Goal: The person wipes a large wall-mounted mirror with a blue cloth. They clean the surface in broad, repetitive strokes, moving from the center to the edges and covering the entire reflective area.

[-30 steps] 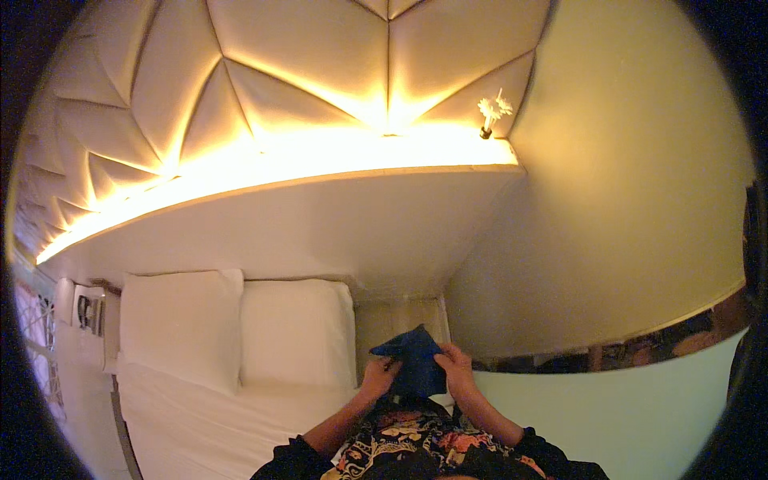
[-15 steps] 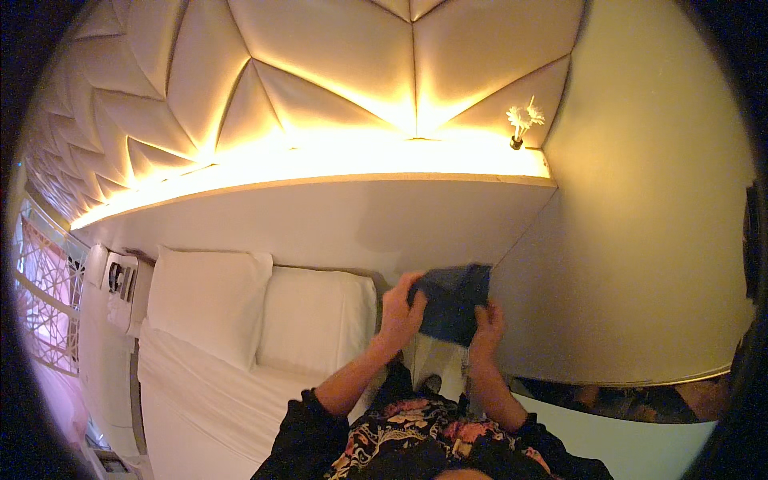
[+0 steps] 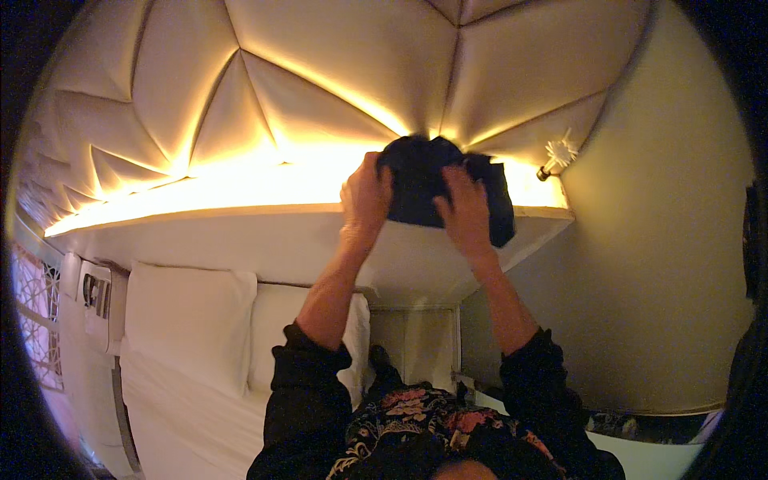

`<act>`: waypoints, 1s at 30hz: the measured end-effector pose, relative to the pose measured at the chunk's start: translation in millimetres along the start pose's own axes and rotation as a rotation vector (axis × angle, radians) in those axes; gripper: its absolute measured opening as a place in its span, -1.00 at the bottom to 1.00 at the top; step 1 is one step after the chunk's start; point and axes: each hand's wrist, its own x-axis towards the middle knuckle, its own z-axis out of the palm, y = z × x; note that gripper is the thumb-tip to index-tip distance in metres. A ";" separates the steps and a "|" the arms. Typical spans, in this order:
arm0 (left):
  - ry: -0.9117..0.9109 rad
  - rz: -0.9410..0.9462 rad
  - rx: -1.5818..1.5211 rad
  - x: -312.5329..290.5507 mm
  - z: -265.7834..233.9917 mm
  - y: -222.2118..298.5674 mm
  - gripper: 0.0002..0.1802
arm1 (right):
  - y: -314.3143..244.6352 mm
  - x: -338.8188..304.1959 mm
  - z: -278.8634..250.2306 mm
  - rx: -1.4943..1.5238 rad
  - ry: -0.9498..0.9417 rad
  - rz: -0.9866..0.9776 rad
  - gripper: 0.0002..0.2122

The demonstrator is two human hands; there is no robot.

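Note:
A dark blue cloth (image 3: 420, 182) is bunched up in front of the brightly lit ledge (image 3: 264, 180), covering part of its front edge. My left hand (image 3: 368, 200) grips the cloth's left side, fingers curled behind it. Over its right half lies my right hand (image 3: 466, 210), blurred by motion, with fingers bent against the fabric and holding it. A flap of cloth hangs out to the right of that hand. Whether the cloth rests on the ledge or hovers just before it, I cannot tell.
A small white flower in a dark pot (image 3: 552, 156) stands at the ledge's right end. Padded wall panels (image 3: 344, 56) rise behind. Below left are white pillows (image 3: 188, 320) on a bed, beside a white bedside unit (image 3: 98, 300). A plain wall (image 3: 624, 280) borders the right.
Both hands have moved up and forward with the cloth, from below the ledge to its front edge. The cloth has gone from a flat folded shape to a looser bunch.

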 end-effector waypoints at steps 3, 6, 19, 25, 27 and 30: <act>-0.110 -0.070 0.170 9.8 -23.3 -39.2 -0.82 | -26.2 18.5 16.5 -0.092 -0.308 -0.073 -0.57; -0.084 -0.005 0.290 15.6 -37.3 -59.5 -0.81 | -47.6 28.0 25.7 -0.081 -0.439 -0.132 -0.56; 0.273 0.070 0.378 -5.9 -101.6 -101.5 -0.86 | -93.2 64.5 55.2 0.260 -0.603 -0.409 -0.37; -0.097 0.070 0.481 -7.9 -61.0 -80.5 -0.61 | -67.4 69.6 42.3 0.339 -0.803 -0.475 -0.33; -0.177 -0.004 0.466 -3.8 -62.1 -72.9 -0.54 | -53.5 64.8 28.6 0.186 -0.721 -0.531 -0.31; -0.197 -0.001 0.558 -5.9 -63.8 -74.7 -0.48 | -42.8 56.4 30.6 0.172 -0.662 -0.610 -0.34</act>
